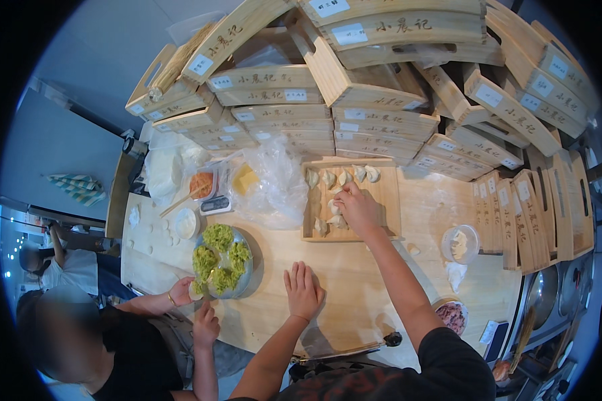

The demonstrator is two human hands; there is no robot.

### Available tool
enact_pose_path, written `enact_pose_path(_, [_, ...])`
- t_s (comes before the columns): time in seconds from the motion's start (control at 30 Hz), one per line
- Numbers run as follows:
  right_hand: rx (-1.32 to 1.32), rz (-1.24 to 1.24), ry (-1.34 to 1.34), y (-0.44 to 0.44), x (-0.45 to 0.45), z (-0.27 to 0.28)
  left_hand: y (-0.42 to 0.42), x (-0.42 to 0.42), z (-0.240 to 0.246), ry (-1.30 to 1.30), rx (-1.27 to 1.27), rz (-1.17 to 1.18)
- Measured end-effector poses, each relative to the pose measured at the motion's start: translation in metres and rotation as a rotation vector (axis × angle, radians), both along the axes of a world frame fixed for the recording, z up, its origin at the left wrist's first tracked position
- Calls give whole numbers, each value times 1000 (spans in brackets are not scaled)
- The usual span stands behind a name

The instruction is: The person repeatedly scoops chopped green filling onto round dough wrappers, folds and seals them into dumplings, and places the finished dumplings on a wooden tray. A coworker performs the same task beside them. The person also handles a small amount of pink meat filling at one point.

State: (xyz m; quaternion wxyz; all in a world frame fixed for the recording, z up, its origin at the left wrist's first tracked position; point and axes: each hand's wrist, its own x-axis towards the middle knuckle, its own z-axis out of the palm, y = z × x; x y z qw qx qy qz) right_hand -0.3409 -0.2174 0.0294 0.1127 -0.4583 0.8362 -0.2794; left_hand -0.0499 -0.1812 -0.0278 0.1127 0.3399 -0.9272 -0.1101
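Observation:
My right hand point(355, 208) reaches over a shallow wooden tray point(391, 200), its fingertips at a pale dumpling point(334, 206) inside; whether they grip it cannot be told. Several dumplings lie along the tray's far edge, one of them at the right end point(372, 174), and more sit near its front left, such as this one point(321, 226). Flat on the wooden table point(346, 280), in front of the tray, rests my left hand point(303, 293), palm down with fingers spread a little and holding nothing.
At left, a co-worker's hands point(183, 291) work beside a bowl point(251, 258) of green filling point(218, 236). Clear plastic bags point(276, 185), a scale point(215, 205) and a tub of orange filling point(201, 184) stand behind. Stacked wooden trays point(386, 123) line the back. Right are a plastic tub point(460, 244) and a bowl of pinkish filling point(451, 317).

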Motion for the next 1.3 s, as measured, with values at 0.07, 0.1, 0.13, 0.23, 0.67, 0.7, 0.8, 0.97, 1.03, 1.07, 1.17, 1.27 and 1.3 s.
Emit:
enact_pose_path(0.07, [-61,-21,-22,-1,0,-6,0,0,0,-5,-3,-1])
enact_pose_path(0.1, [-83,-40,-18,-2,0,-9,0,0,-1,-9,-4,-2])
enact_pose_path(0.13, [-143,-47,-25,-3,0,-11,0,0,-1,-18,-3,0])
enact_pose_path(0.23, [-236,-84,-41,-1,-3,-13,-1,0,-1,1,-2,-2])
enact_pose_path(0.67, [-347,-514,209,23,-72,-11,-1,1,-1,5,21,-9])
enact_pose_path(0.7, [-325,-509,229,22,-78,-16,-1,1,-1,3,22,-8])
enact_pose_path(0.8, [-282,-476,281,22,-89,-30,-2,1,-1,3,26,-6])
enact_pose_path(0.97, [-228,-476,350,31,-95,-46,-1,2,-1,10,22,-11])
enact_pose_path(1.03, [-166,-483,302,32,-96,-48,-1,2,-1,-3,26,-2])
enact_pose_path(1.07, [-158,-482,286,31,-96,-48,-1,2,-1,9,17,-9])
enact_pose_path(1.17, [-66,-493,264,28,-92,-45,-1,2,-2,11,21,-10])
enact_pose_path(1.27, [-233,-488,338,25,-81,-36,-1,2,-1,12,19,-4])
enact_pose_path(1.3, [-248,-416,337,24,-76,-32,-1,2,-1,10,23,-4])
